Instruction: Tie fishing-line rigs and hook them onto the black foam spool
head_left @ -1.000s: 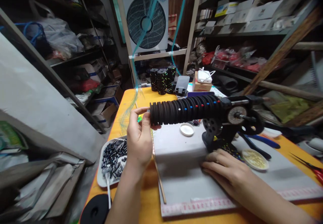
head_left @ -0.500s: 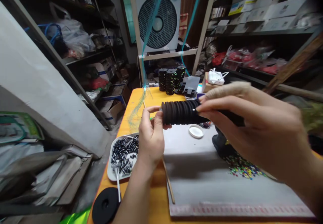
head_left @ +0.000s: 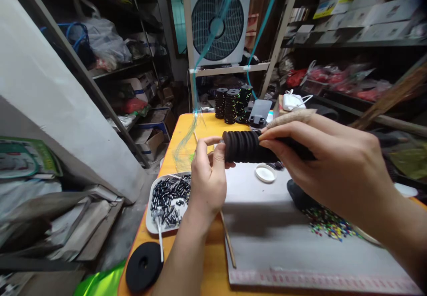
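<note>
A stack of black ridged discs (head_left: pixel 245 146) lies sideways in the air above the table. My left hand (head_left: pixel 211 171) is closed round its left end, thumb in front. My right hand (head_left: pixel 320 154) pinches at the stack's upper right part, thumb and index finger together; a wrapped, beige-covered finger shows above. What lies between those fingertips is too small to tell. The right end of the stack is hidden behind my right hand. Below is a grey board (head_left: pixel 260 242) with a small white lid (head_left: pixel 266 173) on it.
A white tray (head_left: pixel 150 225) of small black pieces stands at the left, with a black disc (head_left: pixel 144 267) in front. Colourful beads (head_left: pixel 330 225) lie at the right. Behind stand black spools (head_left: pixel 232 106), a phone-like stand (head_left: pixel 260 112) and a box fan (head_left: pixel 217 25). Teal threads hang down.
The view has shifted slightly, so most things appear further right. The white bead seen at my right fingertips before no longer shows. Both hands remain at the stack.
</note>
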The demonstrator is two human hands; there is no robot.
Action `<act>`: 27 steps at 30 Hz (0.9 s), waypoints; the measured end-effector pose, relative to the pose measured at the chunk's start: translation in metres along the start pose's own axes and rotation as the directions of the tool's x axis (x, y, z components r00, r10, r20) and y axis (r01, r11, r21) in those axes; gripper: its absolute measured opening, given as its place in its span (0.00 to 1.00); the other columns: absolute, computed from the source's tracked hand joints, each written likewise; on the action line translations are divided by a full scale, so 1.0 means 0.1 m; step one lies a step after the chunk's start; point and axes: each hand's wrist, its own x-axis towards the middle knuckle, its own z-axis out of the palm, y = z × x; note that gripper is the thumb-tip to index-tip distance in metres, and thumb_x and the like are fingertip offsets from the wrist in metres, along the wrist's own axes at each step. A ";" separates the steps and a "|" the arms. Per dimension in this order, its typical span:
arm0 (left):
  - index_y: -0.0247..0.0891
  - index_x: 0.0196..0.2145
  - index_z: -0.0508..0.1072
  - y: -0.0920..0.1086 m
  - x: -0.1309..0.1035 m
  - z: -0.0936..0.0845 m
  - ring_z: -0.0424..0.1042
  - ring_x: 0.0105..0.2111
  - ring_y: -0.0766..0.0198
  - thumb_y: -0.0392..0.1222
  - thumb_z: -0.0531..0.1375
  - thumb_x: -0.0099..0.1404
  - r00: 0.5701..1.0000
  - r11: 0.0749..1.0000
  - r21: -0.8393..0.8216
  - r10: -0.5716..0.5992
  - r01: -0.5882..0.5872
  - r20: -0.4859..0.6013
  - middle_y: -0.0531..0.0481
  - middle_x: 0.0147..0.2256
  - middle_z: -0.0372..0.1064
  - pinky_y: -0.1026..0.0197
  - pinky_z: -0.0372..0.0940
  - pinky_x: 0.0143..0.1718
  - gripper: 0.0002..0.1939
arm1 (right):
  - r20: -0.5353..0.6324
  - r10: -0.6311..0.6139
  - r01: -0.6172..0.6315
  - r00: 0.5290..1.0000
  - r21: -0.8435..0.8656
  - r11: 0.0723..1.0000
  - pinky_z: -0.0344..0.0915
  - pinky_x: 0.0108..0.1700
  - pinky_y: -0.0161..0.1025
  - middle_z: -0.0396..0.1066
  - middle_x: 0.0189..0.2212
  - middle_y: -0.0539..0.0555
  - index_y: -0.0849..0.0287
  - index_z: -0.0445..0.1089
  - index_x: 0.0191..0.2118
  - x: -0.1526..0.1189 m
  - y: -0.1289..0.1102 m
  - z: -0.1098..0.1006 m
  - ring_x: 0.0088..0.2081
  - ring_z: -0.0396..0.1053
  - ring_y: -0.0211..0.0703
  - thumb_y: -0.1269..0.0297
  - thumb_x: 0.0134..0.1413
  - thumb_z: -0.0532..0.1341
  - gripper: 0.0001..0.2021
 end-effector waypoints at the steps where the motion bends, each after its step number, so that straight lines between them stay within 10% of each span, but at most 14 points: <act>1: 0.40 0.44 0.67 0.00 0.00 0.00 0.73 0.29 0.71 0.51 0.54 0.73 1.000 1.000 0.000 0.001 -0.001 0.000 0.53 0.36 0.69 0.68 0.74 0.30 0.11 | -0.002 -0.009 0.009 1.000 -0.004 1.000 0.68 0.42 0.38 0.76 0.39 0.56 0.62 0.73 0.39 0.01 0.00 0.00 0.39 0.74 0.43 0.73 0.63 0.61 0.03; 15: 0.40 0.44 0.67 -0.03 0.02 0.01 0.74 0.27 0.71 0.51 0.55 0.73 1.000 1.000 0.005 0.019 -0.019 0.005 0.53 0.35 0.69 0.68 0.72 0.27 0.12 | -0.056 -0.081 0.080 0.995 -0.012 0.997 0.70 0.44 0.39 0.75 0.38 0.58 0.62 0.71 0.36 -0.04 0.01 0.12 0.39 0.74 0.44 0.76 0.62 0.61 0.04; 20: 0.39 0.44 0.67 -0.01 0.02 0.00 0.73 0.27 0.71 0.50 0.54 0.73 1.000 1.000 0.014 0.015 -0.015 0.000 0.53 0.36 0.69 0.67 0.72 0.27 0.12 | 0.008 -0.067 0.067 0.998 0.055 0.996 0.65 0.55 0.47 0.71 0.47 0.65 0.68 0.71 0.50 -0.24 0.01 -0.11 0.50 0.69 0.52 0.73 0.61 0.64 0.12; 23: 0.39 0.44 0.67 0.00 0.00 0.00 0.73 0.28 0.71 0.50 0.55 0.73 1.000 1.000 0.004 0.014 -0.014 -0.003 0.52 0.36 0.69 0.67 0.73 0.28 0.12 | 0.182 0.012 -0.027 0.983 0.083 0.996 0.66 0.43 0.43 0.70 0.38 0.57 0.60 0.72 0.43 -0.68 0.00 -0.27 0.41 0.67 0.46 0.73 0.62 0.62 0.06; 27: 0.40 0.44 0.67 0.01 0.00 0.00 0.74 0.29 0.69 0.50 0.54 0.73 1.000 1.000 0.018 0.005 -0.005 -0.005 0.51 0.37 0.71 0.67 0.72 0.27 0.11 | 0.545 0.134 -0.224 0.828 0.102 0.969 0.67 0.33 0.38 0.70 0.33 0.53 0.53 0.74 0.37 -1.43 0.16 -0.31 0.35 0.69 0.43 0.65 0.63 0.61 0.05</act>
